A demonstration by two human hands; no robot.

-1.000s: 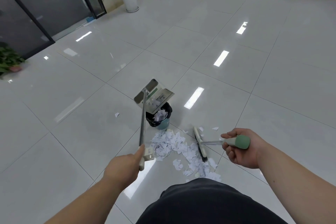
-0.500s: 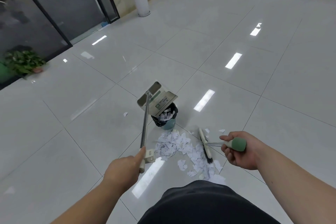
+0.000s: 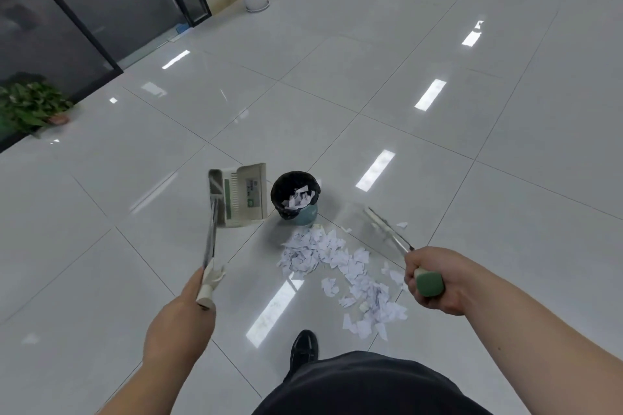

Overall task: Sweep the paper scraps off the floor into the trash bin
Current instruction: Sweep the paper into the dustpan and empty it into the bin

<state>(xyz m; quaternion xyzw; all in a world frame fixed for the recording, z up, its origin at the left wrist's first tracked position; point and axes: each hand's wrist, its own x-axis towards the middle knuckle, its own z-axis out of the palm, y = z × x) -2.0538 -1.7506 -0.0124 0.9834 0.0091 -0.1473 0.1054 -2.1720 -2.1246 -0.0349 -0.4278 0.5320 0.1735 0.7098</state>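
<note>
Our left hand (image 3: 178, 317) grips the dustpan (image 3: 241, 195) beside the bin (image 3: 308, 214), our right hand (image 3: 436, 280) the broom (image 3: 391, 233); scraps (image 3: 317, 253) lie near it

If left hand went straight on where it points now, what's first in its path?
The left hand points along its dustpan handle; past that, just floor. The trash bin seems right of the line, depth unclear.
</note>
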